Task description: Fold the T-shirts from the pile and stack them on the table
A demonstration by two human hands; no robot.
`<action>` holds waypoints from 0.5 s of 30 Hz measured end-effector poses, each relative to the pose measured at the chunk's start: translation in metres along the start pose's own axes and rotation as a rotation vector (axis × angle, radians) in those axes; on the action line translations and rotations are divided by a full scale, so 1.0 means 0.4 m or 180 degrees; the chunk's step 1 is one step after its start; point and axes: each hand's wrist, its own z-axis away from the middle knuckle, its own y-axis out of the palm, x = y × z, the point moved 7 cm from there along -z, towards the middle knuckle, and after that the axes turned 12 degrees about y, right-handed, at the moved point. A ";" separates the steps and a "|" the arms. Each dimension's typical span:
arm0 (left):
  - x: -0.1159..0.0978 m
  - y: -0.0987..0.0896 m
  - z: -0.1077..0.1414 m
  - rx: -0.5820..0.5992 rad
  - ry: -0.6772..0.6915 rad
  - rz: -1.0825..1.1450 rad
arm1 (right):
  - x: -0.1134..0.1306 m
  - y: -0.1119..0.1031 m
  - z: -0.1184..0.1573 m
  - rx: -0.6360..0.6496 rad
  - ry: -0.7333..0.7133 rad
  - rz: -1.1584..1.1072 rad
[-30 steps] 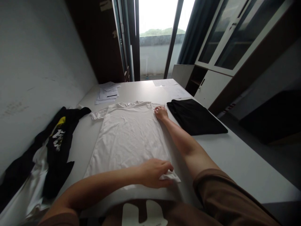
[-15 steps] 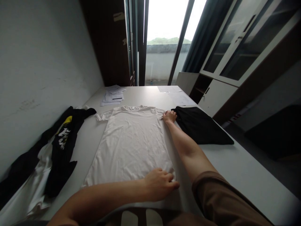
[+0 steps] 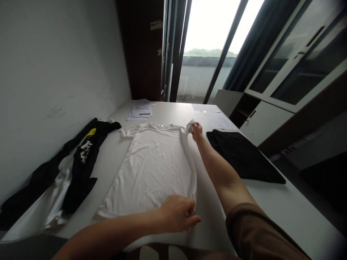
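A white T-shirt [image 3: 154, 166] lies spread on the white table, its collar toward the window and its hem toward me. My right hand [image 3: 196, 131] is closed on the right sleeve and holds it raised off the table. At the lower right corner, my left hand [image 3: 179, 213] reaches across the shirt with its fingers closed on the edge near the hem. The shirt's right side is lifted into a long fold between both hands. Part of the hem is hidden behind my left forearm.
Folded black cloth [image 3: 244, 155] lies on the table [image 3: 303, 213] to the right. Dark clothing with a yellow and white print [image 3: 84, 155] is heaped at the left by the wall. Papers [image 3: 141, 110] lie at the far left, more sheets [image 3: 219, 119] at the far right.
My right hand has lifted the right sleeve from the table. The shirt's right edge has risen and drawn inward between my hands. The view has turned slightly left.
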 end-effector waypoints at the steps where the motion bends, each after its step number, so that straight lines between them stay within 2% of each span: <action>1: 0.011 0.002 0.010 -0.0083 -0.0181 0.0056 | 0.001 0.022 -0.007 0.0063 0.0032 -0.0169; 5: 0.033 0.001 0.051 -0.0439 -0.0675 0.0409 | -0.002 0.116 -0.019 0.0252 0.0091 -0.0475; 10: 0.027 -0.021 0.096 -0.0751 -0.0623 0.0819 | -0.022 0.234 0.009 0.0324 0.0179 -0.0431; 13: 0.036 -0.043 0.129 -0.1005 -0.0694 0.0869 | -0.030 0.296 0.039 0.0288 0.0135 -0.0034; 15: 0.048 -0.059 0.154 -0.1170 -0.0902 0.0753 | -0.023 0.339 0.064 0.0364 -0.0154 0.0574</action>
